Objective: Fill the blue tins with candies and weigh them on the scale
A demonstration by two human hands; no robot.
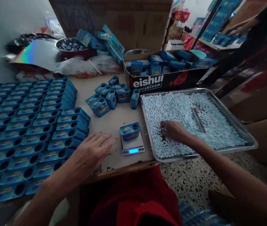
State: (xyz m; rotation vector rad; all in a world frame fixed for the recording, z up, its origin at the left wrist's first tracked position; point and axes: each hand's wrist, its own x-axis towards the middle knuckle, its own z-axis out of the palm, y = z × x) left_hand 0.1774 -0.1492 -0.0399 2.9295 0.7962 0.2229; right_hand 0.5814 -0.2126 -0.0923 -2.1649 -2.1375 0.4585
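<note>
A small blue rectangular box [130,130] with a multicoloured printed label and a round dark opening near its right end is seated on a compact silver digital pocket scale [132,146], whose display is lit blue at the front edge. The scale is placed on the worn table top [111,121], just beside the left rim of a shallow rectangular metal tray [239,125].

The tray is filled with a bed of small pale-blue pellets [182,110]; a flat metal strip [198,120] is laid in the pellets right of centre.

The right hand [174,131] is lowered palm down into the pellets at the tray's near-left area, fingers curled and loosely closed; a few pellets appear pinched at the fingertips, but the grip cannot be told for certain.

The left hand [89,153] is spread flat and open over the table, palm down, holding nothing, near the scale's left side and not touching it.

Rows of identical blue boxes [29,131] are packed at the left. A loose cluster of upright blue boxes [111,95] is set behind the scale, and a dark printed cardboard carton [166,80] of further boxes stands behind the tray.
</note>
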